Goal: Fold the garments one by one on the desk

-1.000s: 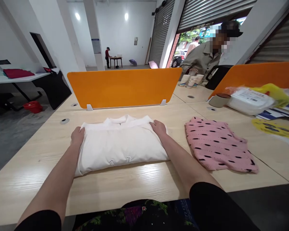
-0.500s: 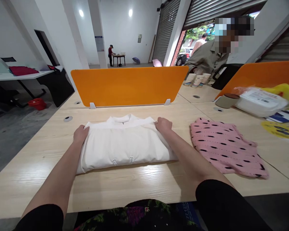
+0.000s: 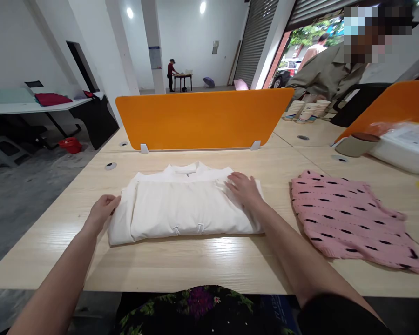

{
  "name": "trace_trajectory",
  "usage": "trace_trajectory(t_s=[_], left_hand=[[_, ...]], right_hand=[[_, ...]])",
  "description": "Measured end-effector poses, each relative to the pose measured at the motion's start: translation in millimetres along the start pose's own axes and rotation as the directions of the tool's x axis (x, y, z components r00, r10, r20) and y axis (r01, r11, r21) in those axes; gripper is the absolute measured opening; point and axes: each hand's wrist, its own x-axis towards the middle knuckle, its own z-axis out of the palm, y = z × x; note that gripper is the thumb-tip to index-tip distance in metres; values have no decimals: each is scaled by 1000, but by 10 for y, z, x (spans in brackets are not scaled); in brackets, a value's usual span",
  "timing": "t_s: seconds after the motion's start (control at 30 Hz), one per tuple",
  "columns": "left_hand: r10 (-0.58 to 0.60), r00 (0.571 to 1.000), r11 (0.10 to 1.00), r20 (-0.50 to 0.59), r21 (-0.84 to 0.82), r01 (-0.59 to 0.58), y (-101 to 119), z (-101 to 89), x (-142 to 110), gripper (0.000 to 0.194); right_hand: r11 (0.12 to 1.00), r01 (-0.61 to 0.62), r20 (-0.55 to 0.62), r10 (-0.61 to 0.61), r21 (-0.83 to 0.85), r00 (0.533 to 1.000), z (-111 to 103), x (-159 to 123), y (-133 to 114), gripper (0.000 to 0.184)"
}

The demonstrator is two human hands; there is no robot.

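A folded white shirt [image 3: 185, 209] lies on the light wooden table [image 3: 181, 260] in front of me, collar toward the orange divider. My left hand [image 3: 102, 210] is at the shirt's left edge, fingers curled against the fabric. My right hand [image 3: 243, 187] lies flat on the shirt's upper right part with its fingers stretched out. A folded pink garment with black dashes [image 3: 349, 218] rests on the table to the right, apart from both hands.
An orange divider [image 3: 202, 118] stands across the back of the table. Stacked cups [image 3: 307, 110], a tape roll [image 3: 352, 144] and a plastic-wrapped pack [image 3: 405, 146] sit at the right. A person in a grey jacket [image 3: 328, 74] stands behind; another person [image 3: 171, 74] works far off.
My left hand has slid down from the shirt's top left corner to its left edge. My right hand has opened and flattened on the shirt. The view has shifted left.
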Motion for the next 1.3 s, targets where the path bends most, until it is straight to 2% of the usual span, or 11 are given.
trace_trajectory(t_s=[0.1,0.23,0.37,0.53,0.67,0.73,0.8,0.87,0.97,1.17,1.3], left_hand=[[-43,988,996,145,-75,54,-198,-177,-487,50],[-73,993,994,87,-75,80,-320,-199,-914,48],[-115,990,972,78,-199,128,-304,-84,-973,43],[-79,996,974,45,-211,87,-448,-123,-858,37],[-66,996,984,56,171,55,-568,-349,-791,31],[56,994,914,-90,406,-14,-475,-412,-763,25],[325,927,833,-186,521,-187,-284,-356,-729,25],[580,809,717,-93,529,-454,-84,-165,-691,34],[697,675,504,241,505,-701,40,241,-651,48],[366,792,396,488,688,-608,-85,526,-660,56],[469,724,375,505,629,-681,313,558,-671,46]], right_hand=[[975,-220,-158,217,-5,963,-215,-533,280,37],[821,-499,87,496,278,864,-361,-1254,522,44],[635,-506,245,456,584,856,-352,-1528,537,43],[788,-472,139,457,396,879,-371,-1435,622,38],[862,-473,262,421,182,868,-513,-1330,721,29],[904,-412,186,388,112,902,-575,-1243,699,25],[956,-273,-14,276,111,961,-558,-1122,590,29],[990,-96,-138,110,107,984,-431,-994,404,38],[1000,-6,11,6,10,1000,-127,-878,120,46],[986,-89,315,130,-143,940,-58,-815,7,55],[993,-11,334,49,-113,941,-310,-517,-188,45]])
